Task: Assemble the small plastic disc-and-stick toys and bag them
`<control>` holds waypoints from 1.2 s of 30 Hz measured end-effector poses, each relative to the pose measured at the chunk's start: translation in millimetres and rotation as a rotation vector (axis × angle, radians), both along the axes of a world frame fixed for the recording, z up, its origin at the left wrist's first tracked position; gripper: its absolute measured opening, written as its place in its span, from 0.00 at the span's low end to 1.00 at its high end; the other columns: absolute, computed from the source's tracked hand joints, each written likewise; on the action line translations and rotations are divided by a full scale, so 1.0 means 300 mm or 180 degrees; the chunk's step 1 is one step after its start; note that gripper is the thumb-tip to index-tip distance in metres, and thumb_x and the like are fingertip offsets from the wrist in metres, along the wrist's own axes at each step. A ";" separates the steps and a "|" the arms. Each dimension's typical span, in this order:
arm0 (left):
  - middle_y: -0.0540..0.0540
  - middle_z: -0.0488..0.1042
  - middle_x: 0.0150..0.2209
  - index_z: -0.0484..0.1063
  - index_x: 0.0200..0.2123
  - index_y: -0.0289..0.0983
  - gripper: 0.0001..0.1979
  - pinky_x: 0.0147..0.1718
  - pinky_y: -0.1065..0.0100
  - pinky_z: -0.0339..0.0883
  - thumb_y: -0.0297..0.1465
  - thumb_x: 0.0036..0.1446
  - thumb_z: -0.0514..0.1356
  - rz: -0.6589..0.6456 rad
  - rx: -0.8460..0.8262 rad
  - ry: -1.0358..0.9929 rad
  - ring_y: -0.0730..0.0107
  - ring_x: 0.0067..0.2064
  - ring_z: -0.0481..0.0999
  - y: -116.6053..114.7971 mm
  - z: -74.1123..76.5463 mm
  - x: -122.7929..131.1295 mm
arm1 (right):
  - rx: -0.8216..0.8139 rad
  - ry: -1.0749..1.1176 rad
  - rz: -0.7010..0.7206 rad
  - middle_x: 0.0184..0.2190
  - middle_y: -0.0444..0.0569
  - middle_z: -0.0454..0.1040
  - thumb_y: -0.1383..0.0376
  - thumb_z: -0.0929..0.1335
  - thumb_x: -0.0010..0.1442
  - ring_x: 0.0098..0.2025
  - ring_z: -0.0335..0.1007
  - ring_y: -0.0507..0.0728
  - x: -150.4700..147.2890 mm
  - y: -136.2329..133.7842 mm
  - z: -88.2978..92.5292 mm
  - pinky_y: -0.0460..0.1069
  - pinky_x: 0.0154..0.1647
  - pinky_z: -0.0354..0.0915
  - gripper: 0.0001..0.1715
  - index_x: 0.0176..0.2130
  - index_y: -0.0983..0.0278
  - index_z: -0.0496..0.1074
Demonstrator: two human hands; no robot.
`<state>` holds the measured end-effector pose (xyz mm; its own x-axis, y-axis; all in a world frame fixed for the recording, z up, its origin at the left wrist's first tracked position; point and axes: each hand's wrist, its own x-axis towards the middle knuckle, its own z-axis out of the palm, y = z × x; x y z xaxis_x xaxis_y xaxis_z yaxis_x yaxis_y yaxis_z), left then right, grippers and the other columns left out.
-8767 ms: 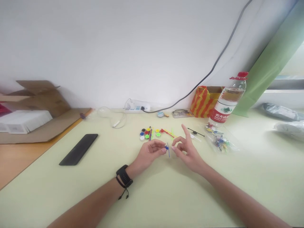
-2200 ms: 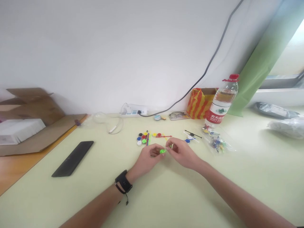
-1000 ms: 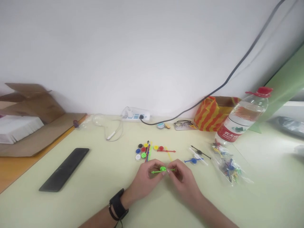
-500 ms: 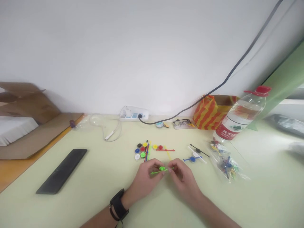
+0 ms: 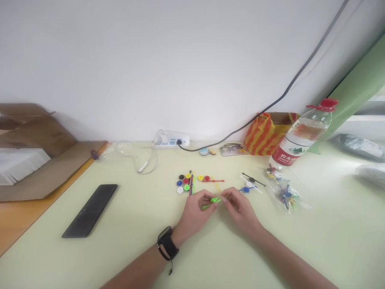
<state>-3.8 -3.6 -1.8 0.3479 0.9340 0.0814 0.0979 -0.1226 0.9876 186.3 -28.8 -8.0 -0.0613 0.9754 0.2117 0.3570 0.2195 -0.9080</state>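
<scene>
Between my hands is a green plastic spinner arrow (image 5: 214, 200) with a round green disc at its middle. My left hand (image 5: 194, 212) pinches it near the disc, its pointed end showing at the fingers. The thumb and fingertips of my right hand (image 5: 242, 208) are closed on its other end, partly hiding it. Just beyond my hands lie a red arrow (image 5: 214, 181), a yellow arrow (image 5: 216, 184), and loose red (image 5: 207, 178) and yellow (image 5: 200, 177) discs. More coloured discs (image 5: 179, 183) sit beside a bunch of arrows (image 5: 191, 182) on the left.
Blue (image 5: 246, 189), white and black (image 5: 252, 180) spinners with discs lie right of my hands. Past them are a clear bag of coloured parts (image 5: 287, 194) and a water bottle (image 5: 296, 138). A black slab (image 5: 90, 211) lies left; a power strip (image 5: 171, 140) stands by the wall.
The view has shifted, so the table things sit slightly higher. Both hands keep their pinch on the green spinner arrow, which looks a little more tilted.
</scene>
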 end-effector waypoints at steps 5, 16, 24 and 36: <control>0.42 0.82 0.43 0.76 0.41 0.38 0.09 0.50 0.59 0.76 0.36 0.60 0.66 -0.0033 0.0017 -0.0014 0.60 0.46 0.82 0.002 0.003 -0.002 | 0.0039 0.0016 0.0012 0.34 0.49 0.72 0.55 0.64 0.69 0.33 0.68 0.57 -0.003 -0.003 0.010 0.50 0.33 0.67 0.13 0.41 0.60 0.70; 0.44 0.80 0.44 0.76 0.44 0.38 0.07 0.53 0.60 0.74 0.33 0.64 0.62 -0.0174 0.0516 0.0165 0.62 0.48 0.80 -0.007 0.012 -0.005 | 0.0378 -0.0120 0.0117 0.35 0.50 0.76 0.62 0.64 0.66 0.36 0.71 0.58 0.002 -0.004 0.020 0.52 0.38 0.69 0.07 0.39 0.60 0.71; 0.44 0.80 0.46 0.75 0.46 0.39 0.08 0.53 0.60 0.73 0.33 0.64 0.62 -0.0199 0.0625 0.0227 0.61 0.49 0.80 -0.005 0.003 -0.009 | 0.0448 -0.0310 0.0196 0.34 0.49 0.76 0.66 0.64 0.62 0.33 0.69 0.56 0.021 0.007 0.026 0.50 0.35 0.67 0.05 0.37 0.61 0.71; 0.44 0.81 0.45 0.76 0.45 0.39 0.08 0.52 0.62 0.74 0.33 0.64 0.63 -0.0190 0.0671 0.0281 0.62 0.48 0.80 0.002 -0.008 -0.011 | 0.0213 -0.0224 0.0350 0.31 0.46 0.73 0.63 0.64 0.65 0.29 0.64 0.53 0.019 0.007 0.013 0.48 0.30 0.61 0.07 0.39 0.62 0.70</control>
